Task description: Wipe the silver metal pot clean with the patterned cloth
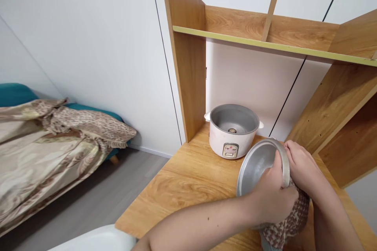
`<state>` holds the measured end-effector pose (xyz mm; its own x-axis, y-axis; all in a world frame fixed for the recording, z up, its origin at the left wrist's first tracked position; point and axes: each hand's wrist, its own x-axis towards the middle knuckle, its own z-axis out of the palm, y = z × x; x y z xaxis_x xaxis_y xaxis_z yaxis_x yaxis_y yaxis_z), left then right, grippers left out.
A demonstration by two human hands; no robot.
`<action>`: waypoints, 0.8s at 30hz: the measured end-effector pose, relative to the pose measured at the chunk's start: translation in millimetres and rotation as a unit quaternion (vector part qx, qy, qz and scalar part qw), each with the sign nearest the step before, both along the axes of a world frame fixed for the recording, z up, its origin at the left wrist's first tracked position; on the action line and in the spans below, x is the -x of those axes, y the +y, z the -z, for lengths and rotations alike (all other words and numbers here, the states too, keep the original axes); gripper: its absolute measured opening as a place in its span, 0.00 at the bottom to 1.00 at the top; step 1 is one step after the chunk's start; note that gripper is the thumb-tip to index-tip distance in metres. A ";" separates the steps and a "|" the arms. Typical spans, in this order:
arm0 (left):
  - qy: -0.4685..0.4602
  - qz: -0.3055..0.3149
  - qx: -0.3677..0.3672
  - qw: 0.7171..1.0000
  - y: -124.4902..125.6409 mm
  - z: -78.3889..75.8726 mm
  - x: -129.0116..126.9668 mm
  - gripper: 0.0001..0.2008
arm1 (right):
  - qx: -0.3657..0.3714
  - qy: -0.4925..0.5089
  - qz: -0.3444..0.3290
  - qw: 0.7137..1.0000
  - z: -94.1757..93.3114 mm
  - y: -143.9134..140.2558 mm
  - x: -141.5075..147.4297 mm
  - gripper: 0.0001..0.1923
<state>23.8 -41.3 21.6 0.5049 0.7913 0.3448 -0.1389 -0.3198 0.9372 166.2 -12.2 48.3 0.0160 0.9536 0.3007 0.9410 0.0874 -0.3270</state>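
In the head view, a silver metal inner pot (255, 164) is tilted on its side over the desk, its open mouth facing left. My left hand (272, 194) reaches across and is closed on the pot's rim, thumb against the inside. Against the pot's outer side lies my right hand (303, 164), fingers bent; their tips are partly hidden. A brown-and-white patterned cloth (290, 217) hangs below both hands; whether the right hand grips it is hard to see. Behind the pot stands a white rice cooker body (216, 137), lidless, with its grey interior and heating plate centre showing.
The wooden desk (176, 180) has an upright side panel (190, 82) and an overhead shelf (235, 39). A white chair edge (100, 239) shows at the bottom. Left of the desk, a teal sofa (14, 93) carries a patterned cover (50, 157).
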 end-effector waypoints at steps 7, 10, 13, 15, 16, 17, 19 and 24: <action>-0.005 0.024 0.044 0.999 0.9 -1.2 -1.4 0.32 | -0.041 -0.096 -0.071 0.992 -3.4 -30.9 3.2 0.08; -0.009 0.029 0.054 0.998 1.6 -0.2 -1.3 0.34 | 0.021 -0.048 -0.053 0.997 -6.4 -32.1 0.4 0.13; -0.007 0.022 0.040 0.999 1.7 -2.2 -0.5 0.34 | 0.063 0.012 -0.055 0.996 -7.8 -22.9 -2.0 0.18; -0.008 0.023 0.037 0.999 1.5 -5.2 0.3 0.35 | 0.075 0.048 -0.075 0.993 -7.7 -14.3 -2.9 0.20; -0.008 0.021 0.036 0.999 1.3 -6.8 0.6 0.36 | 0.082 0.066 -0.082 0.991 -7.5 -10.4 -3.1 0.21; -0.009 0.019 0.036 0.999 1.1 -8.3 0.9 0.37 | 0.086 0.078 -0.091 0.989 -7.5 -7.1 -3.0 0.22; -0.007 0.016 0.033 0.999 0.8 -9.7 1.2 0.36 | 0.088 0.084 -0.108 0.987 -8.1 -3.4 -2.3 0.23; 0.001 0.023 0.034 0.999 1.5 -3.6 0.1 0.32 | 0.068 0.018 -0.133 0.989 -11.3 -10.8 -2.2 0.24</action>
